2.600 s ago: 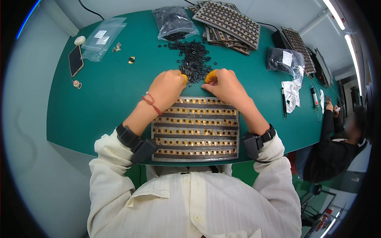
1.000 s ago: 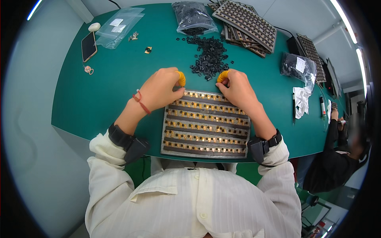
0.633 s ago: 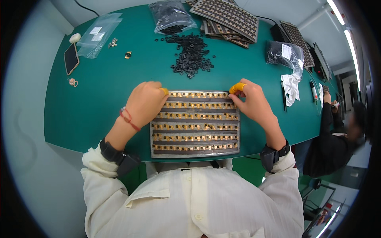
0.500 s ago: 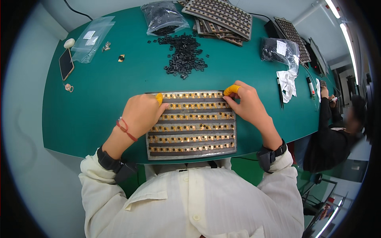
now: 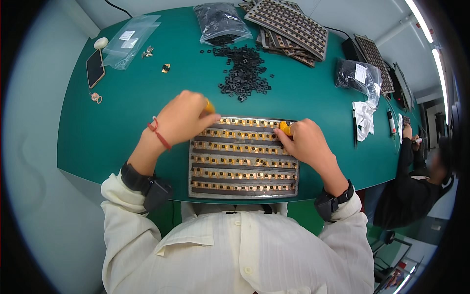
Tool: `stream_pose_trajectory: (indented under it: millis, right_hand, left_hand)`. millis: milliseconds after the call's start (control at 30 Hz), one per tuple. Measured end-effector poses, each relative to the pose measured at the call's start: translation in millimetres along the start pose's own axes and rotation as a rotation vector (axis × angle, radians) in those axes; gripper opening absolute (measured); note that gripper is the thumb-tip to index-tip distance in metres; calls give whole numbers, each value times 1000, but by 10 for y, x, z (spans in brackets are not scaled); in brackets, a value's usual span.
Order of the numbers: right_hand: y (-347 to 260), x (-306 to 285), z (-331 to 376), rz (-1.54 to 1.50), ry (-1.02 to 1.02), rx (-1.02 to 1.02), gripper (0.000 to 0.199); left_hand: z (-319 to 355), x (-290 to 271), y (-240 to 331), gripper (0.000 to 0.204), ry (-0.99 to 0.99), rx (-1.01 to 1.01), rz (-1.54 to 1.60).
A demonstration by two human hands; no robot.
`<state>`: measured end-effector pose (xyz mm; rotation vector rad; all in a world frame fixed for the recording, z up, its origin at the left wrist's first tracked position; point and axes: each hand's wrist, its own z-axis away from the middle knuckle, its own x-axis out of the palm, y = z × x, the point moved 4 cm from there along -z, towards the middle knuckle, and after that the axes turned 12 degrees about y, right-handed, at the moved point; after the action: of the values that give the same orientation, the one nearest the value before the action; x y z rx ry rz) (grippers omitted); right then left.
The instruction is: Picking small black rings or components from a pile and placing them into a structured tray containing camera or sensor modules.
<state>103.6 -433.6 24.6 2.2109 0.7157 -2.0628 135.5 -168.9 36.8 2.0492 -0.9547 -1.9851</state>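
One left hand (image 5: 185, 113), curling at the tray's far-left corner, its thumb and yellow-covered finger bending with little space between; the covered tip is blurring, so any hold cannot be told. One right hand (image 5: 311, 142), pinching in at the far-right corner, its yellow finger cover (image 5: 285, 128) lying close to the thumb; whether anything is sitting between them cannot be told. One flat tray (image 5: 235, 191), lying between the forearms at the table's near edge and bearing six rows of small black-and-gold pieces. Step in hand, by judgement: fingertip work at the far row; the next move is seemingly calling for a light touch, sparing neighbouring pieces. One green table (image 5: 122, 137), supporting all. Beyond the tray: one heap of black parts (image 5: 245, 73), spilling before a clear bag (image 5: 220, 24); stacked trays (image 5: 291, 29), leaning far right. Left: one phone (image 5: 95, 68), lying near an empty-looking pouch (image 5: 128, 44). Right: a second bag (image 5: 355, 78) and crumpled white paper (image 5: 363, 117). Room: pale walls enclosing; one co-worker (image 5: 411, 196), sitting at right.
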Motion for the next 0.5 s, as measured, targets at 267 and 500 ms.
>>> stream_pose_trajectory:
  millis: [267, 500]
  right_hand:
    - [10, -128, -178, -76, -76, -8, 36]
    - [-19, 27, -623, -353, 49, 53, 26]
  left_hand:
    - [-285, 437, -3, 24, 275, 128, -6]
    - [-253, 474, 46, 17, 310, 255, -172]
